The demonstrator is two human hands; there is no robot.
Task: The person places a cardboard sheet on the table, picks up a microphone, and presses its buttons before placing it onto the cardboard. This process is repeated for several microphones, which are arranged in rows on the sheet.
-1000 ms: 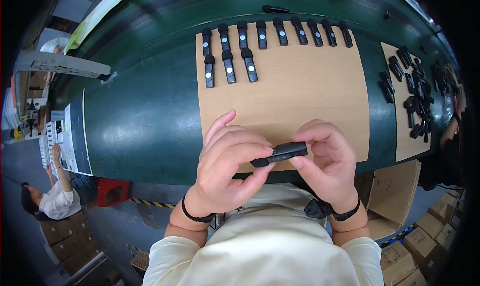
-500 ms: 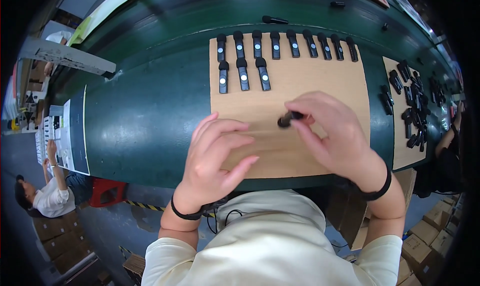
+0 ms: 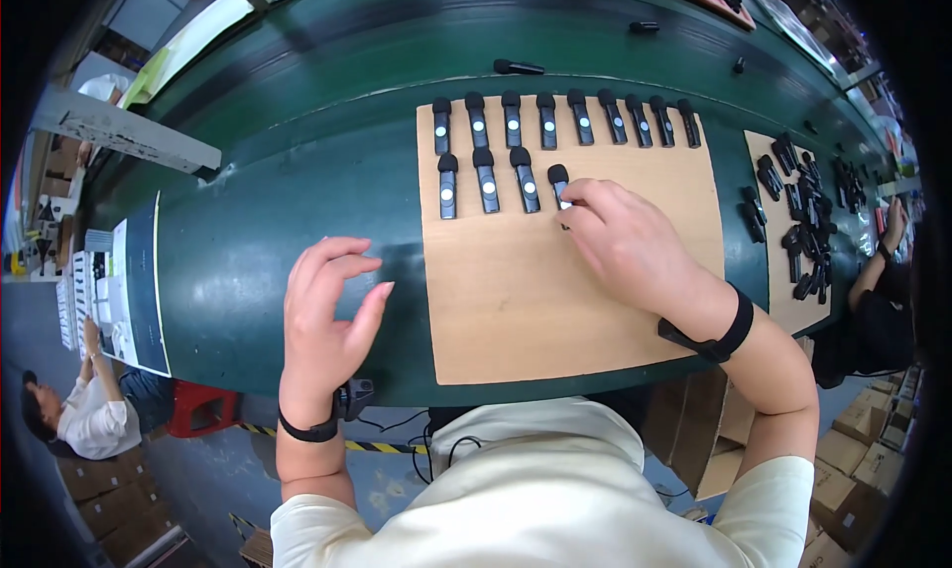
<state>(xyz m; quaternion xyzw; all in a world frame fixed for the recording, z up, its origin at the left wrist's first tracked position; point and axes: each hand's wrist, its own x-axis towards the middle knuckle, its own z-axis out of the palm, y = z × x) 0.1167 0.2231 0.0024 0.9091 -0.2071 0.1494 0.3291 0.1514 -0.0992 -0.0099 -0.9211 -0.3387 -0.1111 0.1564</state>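
My right hand [image 3: 627,236] pinches the lower part of a small black microphone [image 3: 558,181] with a rounded foam head. That microphone lies on a tan cardboard sheet [image 3: 516,320], at the right end of the nearer row, and the fingers cover part of its body. Beside it on the left are similar clip-style microphones [image 3: 487,185] with pale round spots. Behind them runs a longer row of several such microphones [image 3: 513,124], heads pointing away from me. My left hand [image 3: 327,310] hovers over the green table left of the sheet, fingers apart and holding nothing.
On the right, another cardboard sheet [image 3: 783,305] carries a jumbled pile of black microphones [image 3: 811,206]. A loose microphone [image 3: 519,67] lies behind the rows on the green table [image 3: 288,221]. A metal post [image 3: 129,136] juts in at left. Other people sit at both sides.
My right hand has brought the microphone from above the cardboard to the nearer row's right end. My left hand has moved left, off the sheet. The view has shifted slightly.
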